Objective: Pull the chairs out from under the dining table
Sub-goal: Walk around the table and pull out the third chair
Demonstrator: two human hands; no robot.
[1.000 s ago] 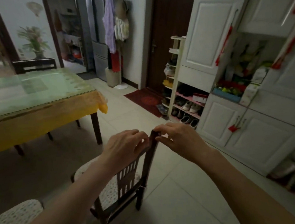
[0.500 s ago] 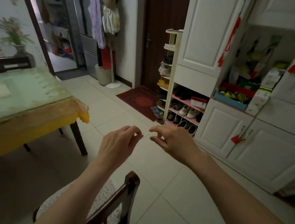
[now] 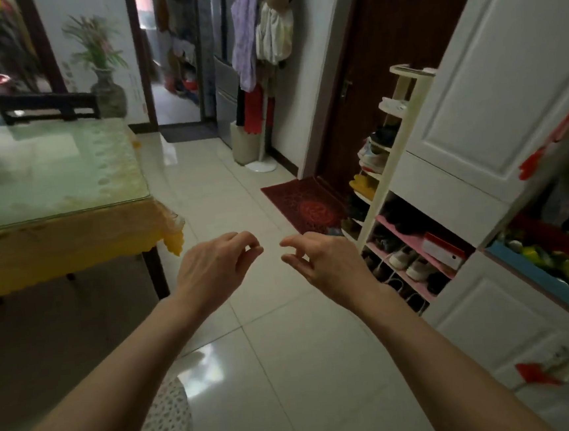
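The dining table [image 3: 71,234] with a glass top and yellow cloth stands at the left. A dark wooden chair [image 3: 48,107] sits against its far side, only the backrest showing. A patterned chair cushion [image 3: 164,428] shows at the bottom edge beneath my left forearm; its backrest is out of view. My left hand [image 3: 215,269] and my right hand [image 3: 325,261] hover side by side over the tiled floor, fingers loosely curled and apart, holding nothing.
A white cabinet [image 3: 492,94] with a shoe shelf [image 3: 412,242] lines the right side. A tall shoe rack [image 3: 384,158] and a red doormat [image 3: 306,206] lie by the dark door. A coat stand [image 3: 257,80] stands by the far doorway.
Both hands let go of the chair's backrest and rose off it. The view swung up and away, so that chair dropped out of sight except for its cushion.
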